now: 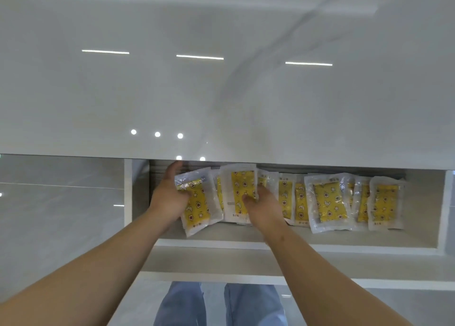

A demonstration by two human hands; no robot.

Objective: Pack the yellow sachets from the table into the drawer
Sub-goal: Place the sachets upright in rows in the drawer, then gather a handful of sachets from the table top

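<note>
In the drawer [344,249], by its left wall, the left hand [168,197] grips the leftmost sachet [197,205]. Its long axis runs front to back, a little tilted. Just beside it, the right hand [263,207] pinches the second sachet [240,190] — the other sachets [330,200] lie in a row toward the right wall.

Yellow sachets [330,202] — clear packets, star-and-moon print inside — sit in a messy overlapping row across the open white drawer [320,248], right under the glossy table [221,91] edge.
</note>
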